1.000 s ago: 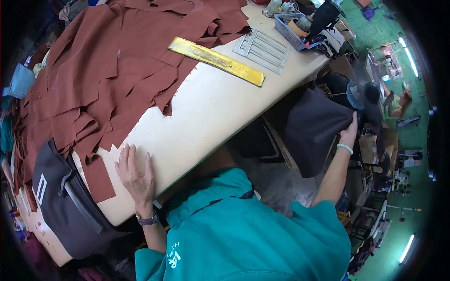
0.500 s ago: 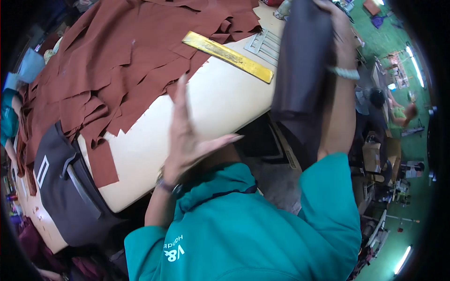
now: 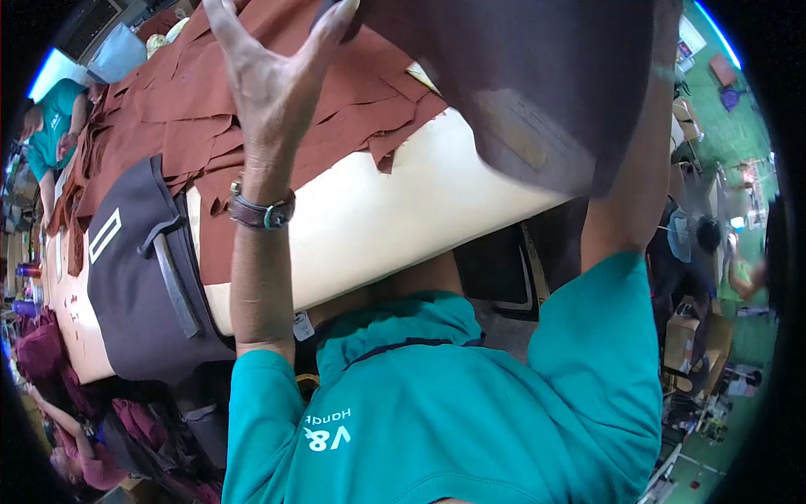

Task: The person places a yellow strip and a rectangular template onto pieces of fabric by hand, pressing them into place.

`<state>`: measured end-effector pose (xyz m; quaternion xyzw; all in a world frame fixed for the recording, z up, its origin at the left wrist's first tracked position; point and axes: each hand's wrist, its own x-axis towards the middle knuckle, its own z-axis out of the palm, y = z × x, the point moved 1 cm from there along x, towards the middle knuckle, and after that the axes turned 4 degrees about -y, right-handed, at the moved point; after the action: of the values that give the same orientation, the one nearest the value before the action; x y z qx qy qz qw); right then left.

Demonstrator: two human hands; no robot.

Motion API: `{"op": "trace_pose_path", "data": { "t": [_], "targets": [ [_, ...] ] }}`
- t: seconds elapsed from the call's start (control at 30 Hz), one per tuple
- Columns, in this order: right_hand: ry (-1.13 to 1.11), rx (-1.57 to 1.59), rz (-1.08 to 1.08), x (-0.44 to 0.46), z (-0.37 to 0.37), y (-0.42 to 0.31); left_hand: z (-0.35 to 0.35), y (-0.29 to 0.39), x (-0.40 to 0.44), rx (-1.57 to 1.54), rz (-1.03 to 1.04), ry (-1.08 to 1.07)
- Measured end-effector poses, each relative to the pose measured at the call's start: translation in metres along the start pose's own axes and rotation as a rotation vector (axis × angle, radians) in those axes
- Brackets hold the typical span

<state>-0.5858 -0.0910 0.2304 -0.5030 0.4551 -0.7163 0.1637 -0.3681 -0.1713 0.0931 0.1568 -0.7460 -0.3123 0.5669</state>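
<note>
A large dark brown sheet (image 3: 537,59), smooth like leather, is lifted at the top right, its lower edge curved and blurred over the table. My left hand (image 3: 273,80) is raised over the reddish-brown pieces (image 3: 168,109), thumb and forefinger spread wide. Its thumb tip is at the sheet's left edge; the other fingertips are cut off by the frame. Along the sheet's right side runs my right forearm (image 3: 630,176). My right hand (image 3: 667,25) shows only as a blurred sliver at the top edge, fingers hidden.
On a dark piece (image 3: 126,319) at the table's left lies a hammer (image 3: 175,286), beside a white rectangular outline (image 3: 105,238). The cream tabletop (image 3: 395,210) ends near my waist. A co-worker in green (image 3: 59,118) stands far left; another person in pink (image 3: 101,470) is lower left.
The dark sheet, folded in a bundle before, has spread out and swung left over the yellow bar. My left hand has moved up and left to the sheet's edge. My right hand has risen.
</note>
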Motion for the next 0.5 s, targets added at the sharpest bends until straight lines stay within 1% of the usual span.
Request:
{"op": "trace_pose_path", "data": {
  "t": [0.07, 0.13, 0.17, 0.2, 0.23, 0.27, 0.3, 0.33, 0.37, 0.43, 0.5],
  "targets": [
    [0.031, 0.055, 0.107, -0.036, -0.008, -0.003, -0.005, -0.023, -0.031, -0.123, -0.12, -0.043],
    [0.081, 0.076, 0.221, -0.075, -0.019, 0.0, -0.007, -0.031, -0.047, -0.508, -0.499, -0.067],
    [0.112, 0.079, 0.284, -0.095, -0.022, 0.002, -0.001, -0.03, -0.054, -0.835, -0.816, -0.068],
    [0.144, 0.072, 0.352, -0.116, -0.026, 0.006, 0.006, -0.025, -0.06, -0.942, -0.833, -0.086],
    [0.19, 0.059, 0.423, -0.135, -0.032, 0.012, 0.011, 0.007, -0.058, -0.927, -0.829, -0.062],
    [0.212, -0.047, 0.562, -0.153, -0.068, 0.044, 0.008, -0.002, -0.067, -0.736, -0.901, -0.148],
    [0.179, -0.03, 0.55, -0.173, -0.067, 0.047, 0.008, 0.008, -0.07, -0.685, -0.947, -0.138],
    [0.194, -0.069, 0.585, -0.193, -0.065, 0.049, 0.007, 0.018, -0.074, -0.635, -0.993, -0.129],
    [0.121, -0.261, 0.457, -0.213, -0.075, 0.059, 0.005, 0.026, -0.082, -0.645, -0.967, -0.117],
    [0.075, -0.368, 0.431, -0.25, -0.082, 0.06, -0.012, 0.03, -0.105, -0.419, -0.848, -0.105],
    [0.099, -0.483, 0.428, -0.284, -0.083, 0.061, -0.039, 0.036, -0.134, -0.148, -0.744, -0.154]
  ]
}}
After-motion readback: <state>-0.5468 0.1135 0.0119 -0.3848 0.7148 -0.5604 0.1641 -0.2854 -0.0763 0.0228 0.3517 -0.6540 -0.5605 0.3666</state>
